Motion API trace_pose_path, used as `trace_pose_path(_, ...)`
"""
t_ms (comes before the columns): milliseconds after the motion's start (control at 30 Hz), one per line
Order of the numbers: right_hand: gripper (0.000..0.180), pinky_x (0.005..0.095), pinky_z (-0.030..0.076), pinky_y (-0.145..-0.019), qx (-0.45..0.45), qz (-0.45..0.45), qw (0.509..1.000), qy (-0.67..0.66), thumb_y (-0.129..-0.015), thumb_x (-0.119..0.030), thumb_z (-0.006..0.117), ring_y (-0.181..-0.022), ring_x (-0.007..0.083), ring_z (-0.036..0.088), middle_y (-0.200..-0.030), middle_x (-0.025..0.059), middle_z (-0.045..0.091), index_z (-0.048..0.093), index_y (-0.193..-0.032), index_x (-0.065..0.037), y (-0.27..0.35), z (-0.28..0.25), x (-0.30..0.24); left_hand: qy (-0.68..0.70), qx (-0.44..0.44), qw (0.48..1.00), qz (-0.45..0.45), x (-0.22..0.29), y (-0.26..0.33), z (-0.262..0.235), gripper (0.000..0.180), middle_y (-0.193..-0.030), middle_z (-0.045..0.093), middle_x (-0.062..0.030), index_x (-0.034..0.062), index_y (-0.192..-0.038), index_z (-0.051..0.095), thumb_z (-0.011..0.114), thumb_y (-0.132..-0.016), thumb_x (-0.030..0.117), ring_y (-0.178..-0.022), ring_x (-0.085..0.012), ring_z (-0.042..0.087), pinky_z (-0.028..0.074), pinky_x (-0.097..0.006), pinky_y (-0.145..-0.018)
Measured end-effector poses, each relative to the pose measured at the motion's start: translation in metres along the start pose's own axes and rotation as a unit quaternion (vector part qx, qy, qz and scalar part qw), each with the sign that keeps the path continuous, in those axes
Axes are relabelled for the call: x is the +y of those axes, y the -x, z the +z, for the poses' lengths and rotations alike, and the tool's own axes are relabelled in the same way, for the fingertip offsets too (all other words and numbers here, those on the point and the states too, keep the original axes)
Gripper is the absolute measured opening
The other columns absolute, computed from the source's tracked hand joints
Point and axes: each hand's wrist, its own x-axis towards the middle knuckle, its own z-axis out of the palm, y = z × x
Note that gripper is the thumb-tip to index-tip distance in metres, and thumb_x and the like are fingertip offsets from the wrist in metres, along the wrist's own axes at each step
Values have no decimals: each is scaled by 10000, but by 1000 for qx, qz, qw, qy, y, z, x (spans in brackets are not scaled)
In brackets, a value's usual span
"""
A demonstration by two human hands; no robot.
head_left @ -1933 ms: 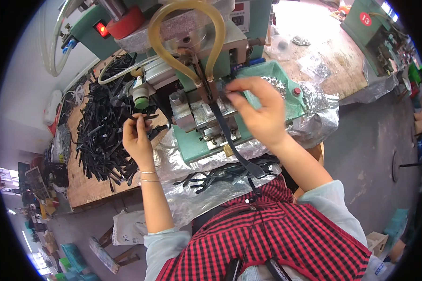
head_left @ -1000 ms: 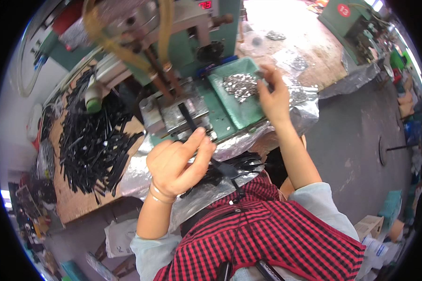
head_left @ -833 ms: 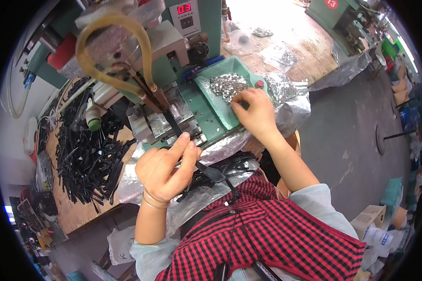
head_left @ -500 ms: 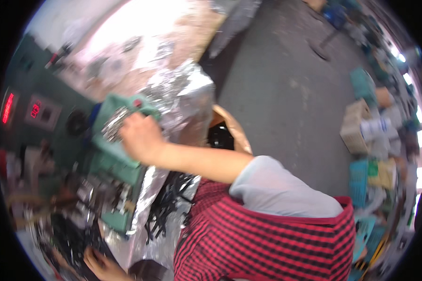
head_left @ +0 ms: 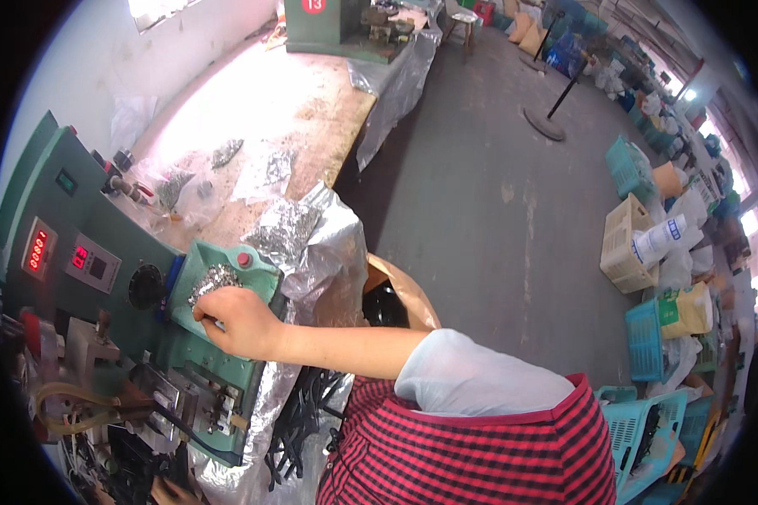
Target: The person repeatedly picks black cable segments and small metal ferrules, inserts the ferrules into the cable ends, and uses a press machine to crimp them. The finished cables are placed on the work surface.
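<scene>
Released by the left hand (head_left: 170, 491) (grip unclear), the black strip (head_left: 182, 425) is seemingly being held by the machine (head_left: 126, 252); the half-curled right hand (head_left: 240, 324), contents hidden, is being held over the tray (head_left: 197, 263).

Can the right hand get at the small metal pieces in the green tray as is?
Looks like yes: the right hand is over the green tray, fingers beside the small metal pieces, with no visible lid or obstacle between.

From my end I see a pale wall (head_left: 215, 38) with a window (head_left: 154, 10), a brightly lit wooden tabletop (head_left: 307, 105), and a scuffed grey floor (head_left: 472, 227) edged at right by plastic crates (head_left: 646, 337)
</scene>
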Motion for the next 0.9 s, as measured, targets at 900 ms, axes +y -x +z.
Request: trace_pose_path(900,366,303,527,-957,-137,124,925,-332,-940,31,698,-1064,144,659,-1162,97,699,566,-1281,30,-11,43,-96,816,-96,425,-380,112,-16,-78,327,-765,623,-90,-21,-1151,608,455,-1136,267,-561,-138,525,415,-219,-497)
